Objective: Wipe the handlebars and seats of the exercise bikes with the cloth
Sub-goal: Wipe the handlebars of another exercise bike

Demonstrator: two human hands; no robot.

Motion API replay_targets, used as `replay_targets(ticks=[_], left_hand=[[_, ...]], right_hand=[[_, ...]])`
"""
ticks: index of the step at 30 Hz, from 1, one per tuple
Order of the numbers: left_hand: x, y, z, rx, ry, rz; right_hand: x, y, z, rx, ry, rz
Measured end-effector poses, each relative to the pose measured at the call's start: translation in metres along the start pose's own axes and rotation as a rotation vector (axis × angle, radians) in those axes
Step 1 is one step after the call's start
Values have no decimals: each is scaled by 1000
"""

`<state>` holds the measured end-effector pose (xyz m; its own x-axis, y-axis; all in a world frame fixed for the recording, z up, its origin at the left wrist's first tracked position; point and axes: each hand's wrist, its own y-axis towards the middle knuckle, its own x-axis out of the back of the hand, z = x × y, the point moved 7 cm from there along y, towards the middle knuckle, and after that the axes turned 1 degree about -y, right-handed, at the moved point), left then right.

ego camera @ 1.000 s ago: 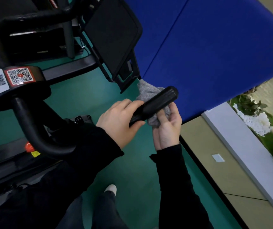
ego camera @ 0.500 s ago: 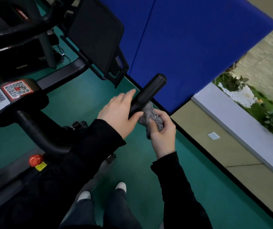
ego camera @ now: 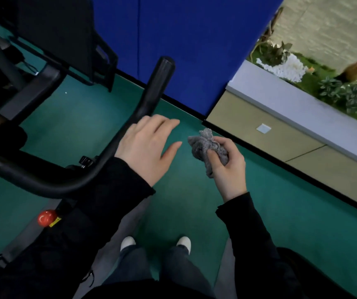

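Two grips | my left hand (ego camera: 145,147) loose, fingers straight over handlebar (ego camera: 153,89) | my right hand (ego camera: 230,168) clenches cloth (ego camera: 202,146) — wadded for wiping

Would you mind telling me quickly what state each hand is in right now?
Left hand: open, fingers straight, holding nothing, over the handlebar.
Right hand: closed around the bunched grey cloth.

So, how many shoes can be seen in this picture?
2. The left shoe and the right shoe stand side by side on the floor at bottom centre. Only their white toes show under the trousers.
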<state>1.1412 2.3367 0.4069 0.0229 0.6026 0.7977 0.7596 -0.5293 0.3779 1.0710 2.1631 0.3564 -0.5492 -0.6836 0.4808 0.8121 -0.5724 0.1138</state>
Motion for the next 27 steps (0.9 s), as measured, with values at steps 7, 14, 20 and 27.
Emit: replay_targets(ticks=[7,14,20,27], left_hand=[[-89,2,-33,-11,74,320],[-188,-1,-87,-68,212,524],[-256,-8,-134,-52,277,632],[-294,-8,-166,-60,302,659]], right_hand=[[75,-5,-36,-12,-2,-85],[188,-22,-108,-114,4,-216],[259,-30,-160,-161,39,-277],[300,-23,-192,-199,59,-308]])
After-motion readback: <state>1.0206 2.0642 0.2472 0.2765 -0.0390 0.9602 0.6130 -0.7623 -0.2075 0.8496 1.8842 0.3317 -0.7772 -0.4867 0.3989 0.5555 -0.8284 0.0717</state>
